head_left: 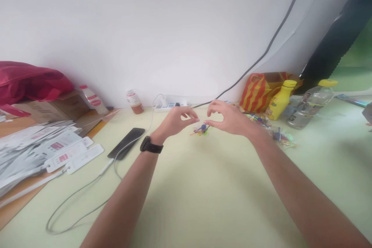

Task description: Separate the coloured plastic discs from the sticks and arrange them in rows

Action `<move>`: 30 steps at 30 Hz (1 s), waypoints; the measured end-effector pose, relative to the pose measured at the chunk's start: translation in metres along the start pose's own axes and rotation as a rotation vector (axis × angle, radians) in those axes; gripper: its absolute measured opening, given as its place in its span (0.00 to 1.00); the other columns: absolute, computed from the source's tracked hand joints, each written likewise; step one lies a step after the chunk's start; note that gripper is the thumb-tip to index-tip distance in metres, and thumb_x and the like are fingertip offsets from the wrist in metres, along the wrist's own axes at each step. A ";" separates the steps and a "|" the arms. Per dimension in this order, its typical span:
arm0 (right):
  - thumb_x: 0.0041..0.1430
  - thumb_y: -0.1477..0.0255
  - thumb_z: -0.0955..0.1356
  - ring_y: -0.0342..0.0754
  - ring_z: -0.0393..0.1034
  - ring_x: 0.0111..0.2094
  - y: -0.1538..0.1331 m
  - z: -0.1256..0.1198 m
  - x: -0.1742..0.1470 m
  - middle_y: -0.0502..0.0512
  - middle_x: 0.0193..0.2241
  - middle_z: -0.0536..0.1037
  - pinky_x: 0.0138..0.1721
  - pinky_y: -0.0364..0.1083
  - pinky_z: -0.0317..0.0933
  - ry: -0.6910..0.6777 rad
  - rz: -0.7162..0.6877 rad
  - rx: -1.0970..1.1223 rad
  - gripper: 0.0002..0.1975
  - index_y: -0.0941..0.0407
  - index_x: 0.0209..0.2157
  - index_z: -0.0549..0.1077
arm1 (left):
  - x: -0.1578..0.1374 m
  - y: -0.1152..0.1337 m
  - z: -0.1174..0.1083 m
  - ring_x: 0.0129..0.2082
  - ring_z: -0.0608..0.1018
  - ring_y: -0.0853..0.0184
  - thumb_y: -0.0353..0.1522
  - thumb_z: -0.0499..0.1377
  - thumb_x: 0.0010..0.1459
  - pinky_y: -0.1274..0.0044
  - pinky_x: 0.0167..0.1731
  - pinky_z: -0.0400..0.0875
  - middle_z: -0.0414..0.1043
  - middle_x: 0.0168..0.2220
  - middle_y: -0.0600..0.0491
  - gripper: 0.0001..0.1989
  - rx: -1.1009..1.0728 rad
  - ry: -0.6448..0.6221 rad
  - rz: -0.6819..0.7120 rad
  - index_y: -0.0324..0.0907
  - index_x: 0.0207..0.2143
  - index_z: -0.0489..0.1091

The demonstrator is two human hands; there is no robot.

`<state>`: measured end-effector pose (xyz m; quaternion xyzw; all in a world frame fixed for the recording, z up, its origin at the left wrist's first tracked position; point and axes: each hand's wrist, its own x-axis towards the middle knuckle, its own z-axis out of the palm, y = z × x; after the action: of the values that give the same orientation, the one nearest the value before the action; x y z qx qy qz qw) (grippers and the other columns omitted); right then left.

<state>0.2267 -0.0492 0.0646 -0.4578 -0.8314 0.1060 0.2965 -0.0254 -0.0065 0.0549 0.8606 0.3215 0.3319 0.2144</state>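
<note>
My left hand (180, 119) hovers over the middle of the table, a black watch (151, 145) on its wrist. Its thumb and fingers curve toward each other with a narrow gap, and I see nothing between them. Facing it, my right hand (228, 117) is curled like a C, thumb and fingers apart. Just below the fingertips is a small cluster of colourful pieces (201, 129), blue, yellow-green and orange. It is too small and blurred to name, and I cannot tell whether the right thumb touches it.
Right of my hands lie colourful small packets (280, 136), a striped bag (252, 91), a yellow bottle (280, 102) and a clear bottle (308, 108). On the left are a phone (124, 143) with its cable, a pile of tags (58, 147), a cardboard box (55, 108) and a power strip (168, 104) behind.
</note>
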 end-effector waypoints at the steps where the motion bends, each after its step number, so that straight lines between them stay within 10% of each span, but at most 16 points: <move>1: 0.63 0.57 0.72 0.53 0.72 0.46 -0.002 0.000 -0.001 0.56 0.51 0.75 0.43 0.50 0.64 -0.016 -0.011 0.016 0.12 0.50 0.42 0.77 | 0.000 0.003 0.000 0.39 0.81 0.60 0.46 0.64 0.64 0.67 0.45 0.75 0.83 0.38 0.51 0.14 -0.013 0.002 0.000 0.46 0.35 0.82; 10: 0.58 0.49 0.73 0.59 0.65 0.61 0.008 0.010 -0.001 0.54 0.60 0.68 0.56 0.54 0.64 -0.238 -0.056 0.124 0.21 0.41 0.50 0.82 | 0.002 0.011 0.008 0.36 0.82 0.59 0.47 0.68 0.59 0.65 0.45 0.74 0.84 0.35 0.51 0.13 -0.070 -0.026 -0.008 0.48 0.33 0.84; 30: 0.58 0.51 0.73 0.55 0.73 0.49 0.018 0.007 0.000 0.56 0.51 0.76 0.47 0.53 0.68 -0.252 -0.017 0.144 0.16 0.48 0.36 0.82 | 0.000 -0.002 0.002 0.37 0.82 0.58 0.51 0.70 0.55 0.65 0.43 0.78 0.84 0.36 0.50 0.18 -0.058 -0.039 -0.051 0.47 0.33 0.83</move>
<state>0.2354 -0.0382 0.0510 -0.4114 -0.8562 0.2194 0.2225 -0.0251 -0.0053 0.0525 0.8518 0.3292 0.3189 0.2536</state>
